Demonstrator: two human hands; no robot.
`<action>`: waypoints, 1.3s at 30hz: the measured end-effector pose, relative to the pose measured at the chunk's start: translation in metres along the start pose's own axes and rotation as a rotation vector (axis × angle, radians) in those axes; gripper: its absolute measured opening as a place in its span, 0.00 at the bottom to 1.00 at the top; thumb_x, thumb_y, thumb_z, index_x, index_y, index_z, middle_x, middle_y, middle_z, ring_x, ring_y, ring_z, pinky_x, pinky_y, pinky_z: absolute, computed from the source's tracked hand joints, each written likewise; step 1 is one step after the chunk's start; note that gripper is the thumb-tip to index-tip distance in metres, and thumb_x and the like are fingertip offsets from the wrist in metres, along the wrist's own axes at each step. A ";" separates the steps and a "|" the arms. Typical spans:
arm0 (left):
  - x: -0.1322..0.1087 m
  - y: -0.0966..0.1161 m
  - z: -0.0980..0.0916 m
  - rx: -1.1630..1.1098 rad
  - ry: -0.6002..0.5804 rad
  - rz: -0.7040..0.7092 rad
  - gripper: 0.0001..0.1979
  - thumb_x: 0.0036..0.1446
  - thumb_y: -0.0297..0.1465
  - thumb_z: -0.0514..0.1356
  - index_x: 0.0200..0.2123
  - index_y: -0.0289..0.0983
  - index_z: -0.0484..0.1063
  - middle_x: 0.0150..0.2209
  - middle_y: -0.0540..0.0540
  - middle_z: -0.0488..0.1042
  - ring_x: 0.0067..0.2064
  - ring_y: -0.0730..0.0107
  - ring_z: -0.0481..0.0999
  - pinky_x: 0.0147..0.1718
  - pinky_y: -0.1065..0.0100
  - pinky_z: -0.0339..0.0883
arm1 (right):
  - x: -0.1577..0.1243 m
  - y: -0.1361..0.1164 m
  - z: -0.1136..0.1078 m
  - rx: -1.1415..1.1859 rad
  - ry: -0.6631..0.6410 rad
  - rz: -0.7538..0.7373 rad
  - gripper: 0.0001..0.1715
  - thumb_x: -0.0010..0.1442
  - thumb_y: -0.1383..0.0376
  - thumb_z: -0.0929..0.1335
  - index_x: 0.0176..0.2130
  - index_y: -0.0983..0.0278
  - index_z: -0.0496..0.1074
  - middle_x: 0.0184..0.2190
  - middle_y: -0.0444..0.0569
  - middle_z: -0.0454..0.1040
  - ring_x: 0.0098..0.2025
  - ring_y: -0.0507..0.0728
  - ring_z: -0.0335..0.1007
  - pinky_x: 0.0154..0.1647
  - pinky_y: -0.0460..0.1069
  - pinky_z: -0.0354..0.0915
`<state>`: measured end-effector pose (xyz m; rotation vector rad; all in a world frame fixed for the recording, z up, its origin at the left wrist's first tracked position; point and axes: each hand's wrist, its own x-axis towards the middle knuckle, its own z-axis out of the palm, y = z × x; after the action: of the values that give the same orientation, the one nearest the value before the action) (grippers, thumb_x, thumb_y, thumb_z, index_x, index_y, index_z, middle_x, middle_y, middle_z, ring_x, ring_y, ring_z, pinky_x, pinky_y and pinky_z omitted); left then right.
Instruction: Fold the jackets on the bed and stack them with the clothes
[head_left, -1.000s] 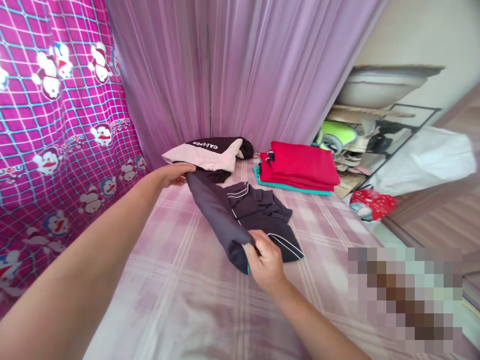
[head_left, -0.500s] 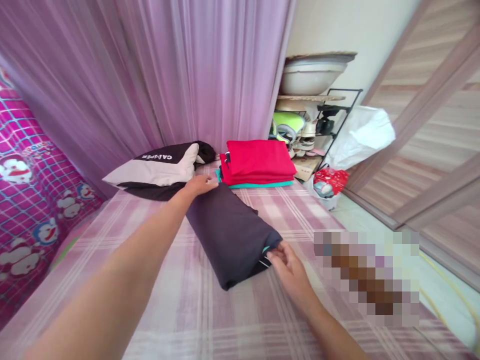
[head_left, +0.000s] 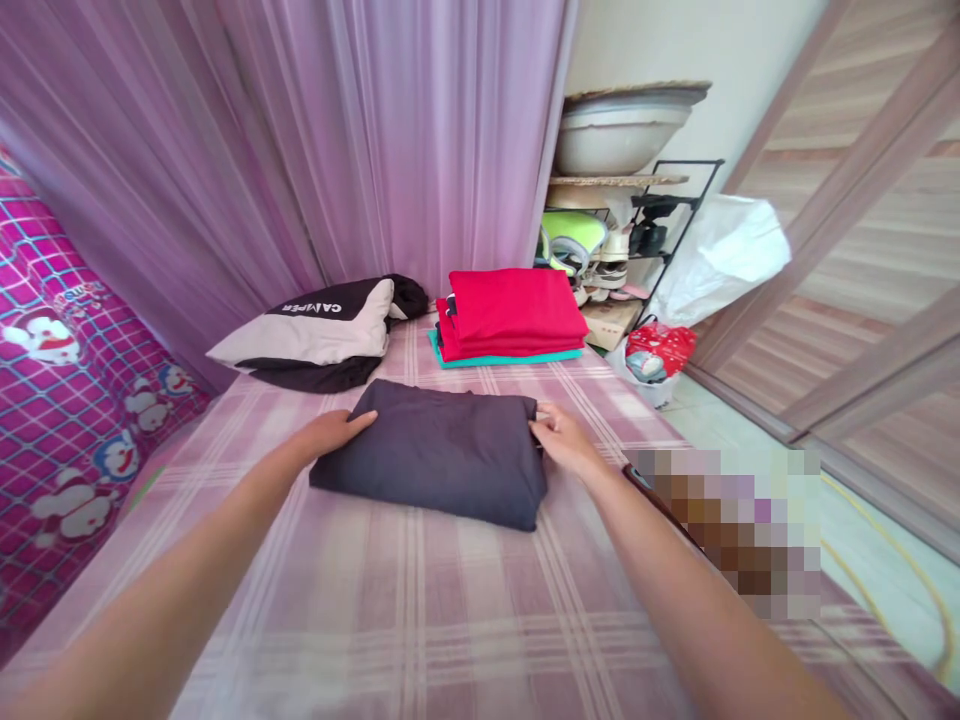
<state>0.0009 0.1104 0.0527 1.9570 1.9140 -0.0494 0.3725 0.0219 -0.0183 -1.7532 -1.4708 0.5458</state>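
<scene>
A dark grey folded garment lies crosswise on the plaid bedcover, folded into a rough rectangle. My left hand grips its left end, thumb on top and the other fingers hidden. At the opposite end, my right hand pinches the upper right corner. Behind the garment sits a stack of folded red clothes with a teal cloth at the bottom. To the left of that stack lies a loose black and light grey garment with white lettering.
Purple curtains hang at the bed's far edge. A shoe rack with basins on top stands beyond the far right corner, with bags beside it. A pixelated patch covers something at the bed's right edge.
The dark garment has turned from a slanting position to lie crosswise and nearer. My left hand has moved nearer and left to its left end; my right hand has moved farther away.
</scene>
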 end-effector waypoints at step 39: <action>-0.042 0.011 0.007 0.109 0.593 0.141 0.23 0.64 0.36 0.49 0.56 0.34 0.72 0.61 0.35 0.71 0.61 0.53 0.71 0.58 0.56 0.64 | -0.003 -0.121 0.001 -0.612 0.025 -0.064 0.25 0.71 0.63 0.57 0.63 0.64 0.65 0.61 0.60 0.69 0.60 0.63 0.69 0.59 0.55 0.62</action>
<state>0.0110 0.0683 0.0616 2.3630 2.1391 0.5329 0.2946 0.0236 0.0746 -2.1440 -1.7919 0.0271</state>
